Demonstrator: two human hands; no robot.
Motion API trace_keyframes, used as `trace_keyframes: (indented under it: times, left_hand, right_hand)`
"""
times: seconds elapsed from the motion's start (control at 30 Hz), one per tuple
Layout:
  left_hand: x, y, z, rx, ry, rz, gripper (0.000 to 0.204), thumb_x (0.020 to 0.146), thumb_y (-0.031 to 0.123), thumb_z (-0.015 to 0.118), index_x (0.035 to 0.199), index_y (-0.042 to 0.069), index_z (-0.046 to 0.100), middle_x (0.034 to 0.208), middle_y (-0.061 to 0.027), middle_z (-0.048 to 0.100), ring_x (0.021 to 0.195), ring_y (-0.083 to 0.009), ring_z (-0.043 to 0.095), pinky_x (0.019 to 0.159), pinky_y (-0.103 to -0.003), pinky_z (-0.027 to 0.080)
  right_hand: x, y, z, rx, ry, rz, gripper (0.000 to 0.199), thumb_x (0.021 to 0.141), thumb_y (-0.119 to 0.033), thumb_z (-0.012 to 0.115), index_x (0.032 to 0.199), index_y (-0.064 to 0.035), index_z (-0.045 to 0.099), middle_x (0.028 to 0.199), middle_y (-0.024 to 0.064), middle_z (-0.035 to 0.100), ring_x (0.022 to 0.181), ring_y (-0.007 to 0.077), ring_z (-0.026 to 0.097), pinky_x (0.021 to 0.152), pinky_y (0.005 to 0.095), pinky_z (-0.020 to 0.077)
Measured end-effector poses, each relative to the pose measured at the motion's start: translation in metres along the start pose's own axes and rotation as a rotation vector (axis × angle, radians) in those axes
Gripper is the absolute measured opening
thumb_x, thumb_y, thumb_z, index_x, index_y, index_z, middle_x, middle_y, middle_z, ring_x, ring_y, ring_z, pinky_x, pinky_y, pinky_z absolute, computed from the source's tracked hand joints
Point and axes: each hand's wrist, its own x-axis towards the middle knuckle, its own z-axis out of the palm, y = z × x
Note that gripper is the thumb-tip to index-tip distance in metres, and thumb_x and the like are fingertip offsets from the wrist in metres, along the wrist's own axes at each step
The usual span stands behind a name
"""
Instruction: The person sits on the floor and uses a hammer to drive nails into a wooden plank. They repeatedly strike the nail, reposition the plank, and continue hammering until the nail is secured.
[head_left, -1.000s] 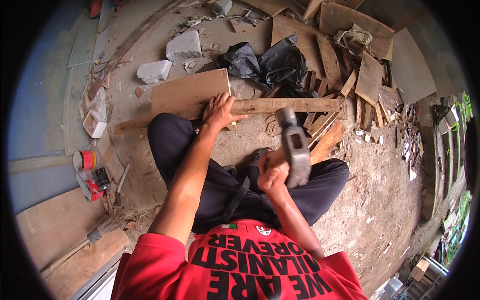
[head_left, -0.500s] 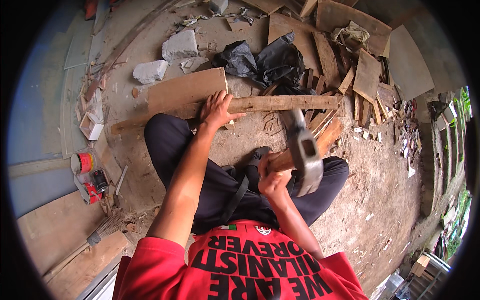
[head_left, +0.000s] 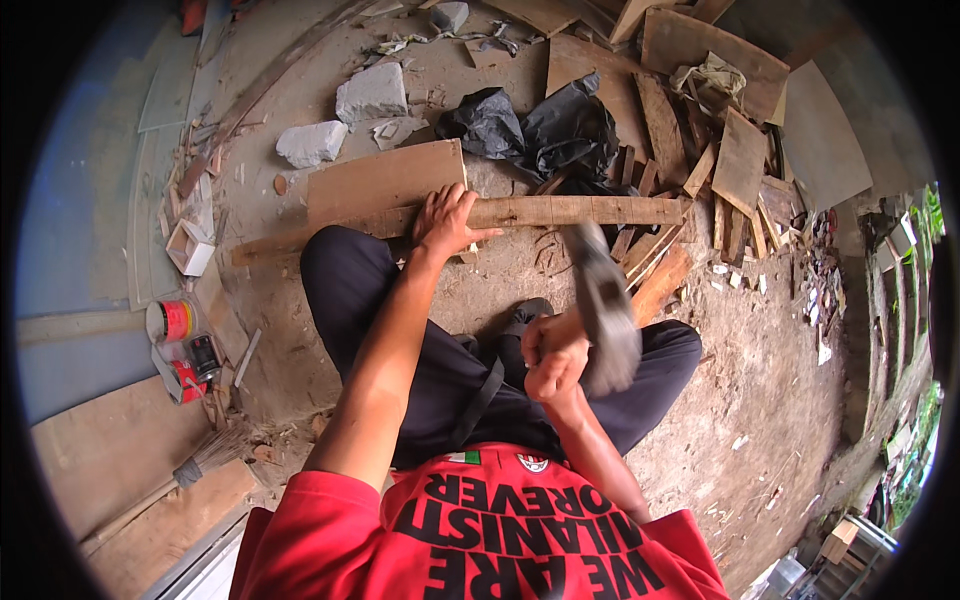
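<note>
My left hand lies over a long, narrow wooden plank, fingers wrapped over its far edge and thumb stretched along the near side. The plank runs left to right beyond my knees. A flat brown board sits against it, just left of the hand. In front of my right thigh, my right hand is closed round the wooden handle of a hammer. Its heavy metal head is smeared by motion and stands upright just nearer than the plank, apart from it. The fist hides much of the handle.
Black plastic sheeting and pale broken blocks lie beyond the plank. Scrap boards are heaped at the far right. An orange-brown wood chunk rests by my right knee. Red tins and a broom are at left.
The hammer's head has turned in my right fist, its eye now out of sight. My left hand keeps its hold on the plank. The whole view has shifted slightly.
</note>
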Motion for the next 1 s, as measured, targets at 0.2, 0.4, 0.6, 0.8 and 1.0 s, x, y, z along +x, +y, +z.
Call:
trace_keyframes:
  times: [0.2,0.4,0.6,0.8,1.0]
  left_hand:
    - [0.003,0.006,-0.001,0.039,0.042,0.029,0.077,0.065,0.068,0.073,0.109,0.007,0.061,0.108,-0.0099,0.056,0.105,-0.0295,0.055,0.093,-0.044,0.042]
    - [0.006,-0.003,0.001,0.050,0.030,0.010,0.078,0.067,0.070,0.072,0.112,0.007,0.060,0.113,-0.0111,0.056,0.110,-0.0298,0.053,0.096,-0.045,0.041]
    - [0.004,0.003,-0.005,-0.007,-0.052,-0.016,0.076,0.067,0.068,0.073,0.112,0.008,0.060,0.112,-0.0111,0.055,0.110,-0.0301,0.053,0.097,-0.045,0.041]
    - [0.012,-0.002,-0.002,0.013,0.009,0.023,0.076,0.065,0.067,0.075,0.111,0.007,0.062,0.110,-0.0100,0.056,0.109,-0.0297,0.054,0.097,-0.044,0.041]
    - [0.005,0.001,-0.005,0.027,-0.016,-0.023,0.077,0.065,0.067,0.075,0.111,0.007,0.064,0.113,-0.0107,0.058,0.111,-0.0312,0.055,0.097,-0.043,0.043]
  right_hand:
    - [-0.029,0.072,-0.016,-0.536,-0.087,0.480,0.041,0.102,-0.030,0.044,0.080,0.0034,0.052,0.058,0.0236,0.052,0.056,0.0446,0.058,0.052,0.0496,0.0422]
    - [-0.040,0.028,-0.023,-0.317,-0.043,0.447,0.045,0.104,-0.034,0.038,0.079,-0.0003,0.052,0.056,0.0144,0.052,0.048,0.0355,0.055,0.049,0.0424,0.0420]
    - [-0.034,0.058,0.000,-0.047,0.094,0.151,0.060,0.101,-0.052,0.036,0.072,-0.0021,0.050,0.054,-0.0011,0.037,0.047,0.0118,0.038,0.046,0.0285,0.0323]
    - [-0.047,0.063,-0.008,-0.292,0.015,0.710,0.051,0.105,-0.036,0.039,0.073,0.0011,0.051,0.055,0.0048,0.046,0.052,0.0133,0.048,0.050,0.0353,0.0390]
    - [-0.013,-0.005,-0.005,0.091,0.041,0.188,0.063,0.097,-0.062,0.041,0.078,-0.0017,0.047,0.057,0.0004,0.043,0.046,0.0080,0.040,0.042,0.0236,0.0313]
